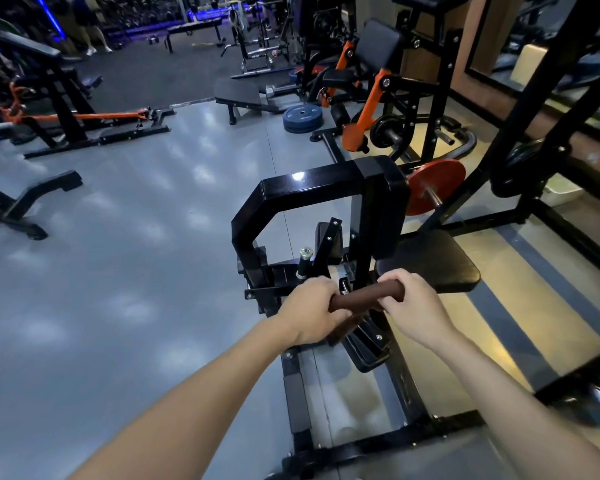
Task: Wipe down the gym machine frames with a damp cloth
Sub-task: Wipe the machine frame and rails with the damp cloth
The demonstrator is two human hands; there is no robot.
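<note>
The left hand (310, 308) grips one end of a rolled brown cloth (364, 296). The right hand (413, 306) grips the other end. The cloth is held in the air over the black frame (312, 188), just in front of the seat (433, 261).

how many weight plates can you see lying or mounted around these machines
4 clearly: a red plate on a bar behind the black frame, a blue stack of plates on the floor, a black plate on the orange machine, and a dark plate at right. More may be hidden.
</note>
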